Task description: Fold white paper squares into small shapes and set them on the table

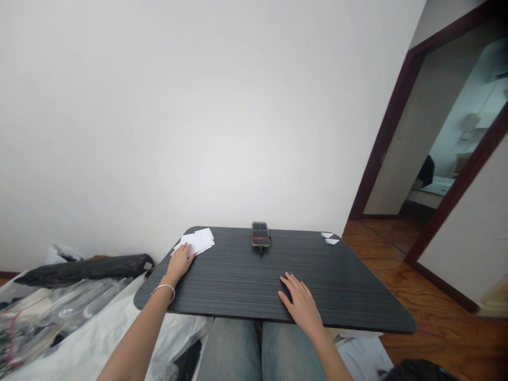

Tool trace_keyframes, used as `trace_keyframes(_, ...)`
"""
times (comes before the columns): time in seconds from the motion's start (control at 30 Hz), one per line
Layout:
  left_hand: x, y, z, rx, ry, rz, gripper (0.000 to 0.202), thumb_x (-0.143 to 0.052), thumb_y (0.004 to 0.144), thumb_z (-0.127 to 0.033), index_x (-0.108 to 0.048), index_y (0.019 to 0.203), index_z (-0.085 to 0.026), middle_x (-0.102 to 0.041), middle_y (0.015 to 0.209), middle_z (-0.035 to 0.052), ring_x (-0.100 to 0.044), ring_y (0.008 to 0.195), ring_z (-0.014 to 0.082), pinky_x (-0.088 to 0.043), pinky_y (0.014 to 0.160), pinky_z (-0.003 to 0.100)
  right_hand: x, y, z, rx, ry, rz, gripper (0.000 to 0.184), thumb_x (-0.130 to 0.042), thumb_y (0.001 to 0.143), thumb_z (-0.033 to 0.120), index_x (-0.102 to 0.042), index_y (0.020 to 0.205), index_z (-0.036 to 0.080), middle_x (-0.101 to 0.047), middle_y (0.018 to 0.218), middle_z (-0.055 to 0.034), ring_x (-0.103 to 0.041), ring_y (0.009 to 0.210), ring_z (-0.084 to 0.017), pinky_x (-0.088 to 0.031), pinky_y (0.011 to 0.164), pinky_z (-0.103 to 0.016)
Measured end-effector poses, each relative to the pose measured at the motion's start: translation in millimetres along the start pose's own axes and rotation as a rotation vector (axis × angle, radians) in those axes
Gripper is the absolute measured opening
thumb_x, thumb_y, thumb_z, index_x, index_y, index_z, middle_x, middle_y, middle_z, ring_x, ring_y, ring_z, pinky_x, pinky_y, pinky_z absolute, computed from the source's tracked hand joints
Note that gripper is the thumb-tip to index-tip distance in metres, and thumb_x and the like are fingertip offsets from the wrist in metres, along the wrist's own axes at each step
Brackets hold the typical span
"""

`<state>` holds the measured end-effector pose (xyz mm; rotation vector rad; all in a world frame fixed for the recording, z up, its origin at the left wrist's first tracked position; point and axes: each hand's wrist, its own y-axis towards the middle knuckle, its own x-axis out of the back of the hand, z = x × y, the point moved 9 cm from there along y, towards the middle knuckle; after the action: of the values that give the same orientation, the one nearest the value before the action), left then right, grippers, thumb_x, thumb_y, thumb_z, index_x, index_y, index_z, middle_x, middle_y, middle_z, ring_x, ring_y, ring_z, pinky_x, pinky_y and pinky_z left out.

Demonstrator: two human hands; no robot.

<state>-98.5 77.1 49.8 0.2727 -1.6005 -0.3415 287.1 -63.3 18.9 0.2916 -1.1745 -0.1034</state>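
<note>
My left hand (180, 261) reaches to the far left corner of a dark wood-grain table (238, 280), its fingertips resting on a small stack of white paper sheets (197, 241). A thin bracelet circles that wrist. My right hand (300, 302) lies flat on the table near its front edge, fingers spread, holding nothing. A phone (260, 234) stands upright at the far middle of the table, with a cable at its base. Two small folded white paper pieces (329, 238) sit at the far right corner.
A plain white wall rises right behind the table. Plastic bags and a long black bag (85, 269) are piled to the left. My jeans-clad legs (254, 349) are under the table. An open doorway (436, 159) and wooden floor (432, 312) lie to the right.
</note>
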Motion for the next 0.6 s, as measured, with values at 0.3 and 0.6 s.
trace_keyframes(0.3,-0.6,-3.5,1.1,0.013,-0.064,0.055,0.035,-0.035,0.084,-0.034,-0.053,0.106,-0.013,-0.056,0.114,0.0112,-0.049,0.106,0.0224,-0.034,0.089,0.03,-3.2,1.1,-1.0,0.002,-0.003,0.003,0.044,-0.035,0.083,0.038,-0.046,0.12,0.019,-0.04,0.131,-0.0058,-0.032,0.122,-0.02,-0.022,0.101,-0.039)
trace_keyframes(0.6,7.2,-7.0,-2.3,0.048,-0.087,0.079,0.038,-0.033,0.084,-0.039,-0.057,0.099,-0.015,-0.061,0.1,0.0108,-0.054,0.095,0.0236,-0.04,0.079,0.03,-2.6,0.6,1.7,0.011,-0.015,-0.004,0.044,-0.035,0.083,0.038,-0.047,0.12,0.018,-0.04,0.131,-0.0061,-0.033,0.121,-0.02,-0.023,0.1,-0.038)
